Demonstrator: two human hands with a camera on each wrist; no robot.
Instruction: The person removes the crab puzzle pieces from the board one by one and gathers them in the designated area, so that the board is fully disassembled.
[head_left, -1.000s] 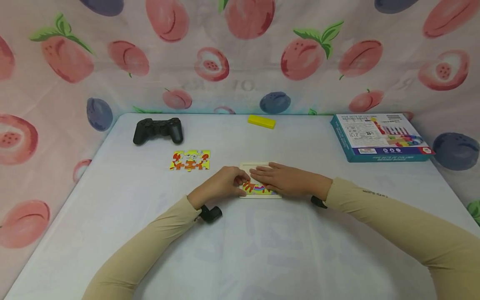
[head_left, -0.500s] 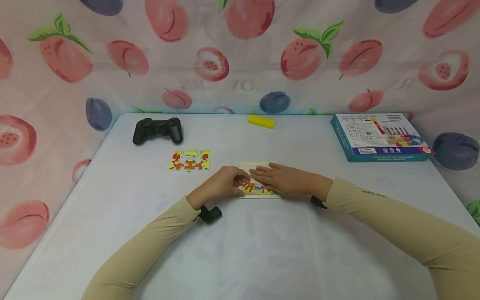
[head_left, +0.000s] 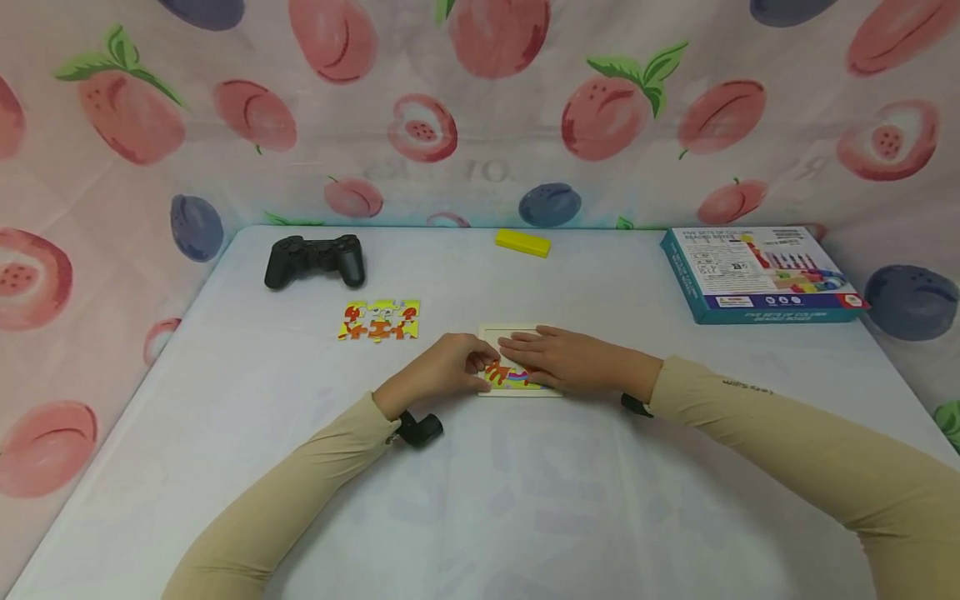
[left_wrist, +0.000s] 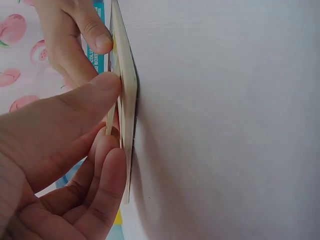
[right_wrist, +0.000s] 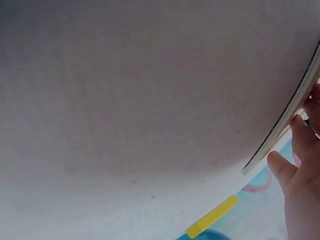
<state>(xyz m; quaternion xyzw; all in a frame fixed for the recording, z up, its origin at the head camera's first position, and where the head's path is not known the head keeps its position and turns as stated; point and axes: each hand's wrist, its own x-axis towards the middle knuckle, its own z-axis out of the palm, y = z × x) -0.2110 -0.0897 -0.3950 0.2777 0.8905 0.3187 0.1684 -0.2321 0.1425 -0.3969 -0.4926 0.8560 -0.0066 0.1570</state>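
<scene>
A shallow wooden puzzle frame [head_left: 521,395] lies at the middle of the table, with bright picture pieces [head_left: 517,381] along its near side showing orange legs and a rainbow. At its left edge my left hand [head_left: 448,367] pinches a thin puzzle piece [left_wrist: 109,124] between thumb and curled fingers; that piece stands slightly tilted off the frame in the left wrist view. From the right, my right hand [head_left: 573,358] lies over the frame with fingers extended, its fingertips on the inner board and thumb on the picture pieces. The palm hides the frame's right part.
Joined crab puzzle pieces [head_left: 380,321] lie left of the frame. Farther back are a black game controller [head_left: 317,260] and a yellow block [head_left: 522,242]. A teal-edged box [head_left: 765,275] stands at the back right, before a fruit-print cloth [head_left: 480,142].
My right thumb has shifted slightly left, covering more of the picture pieces. My left hand keeps its place at the frame's left edge.
</scene>
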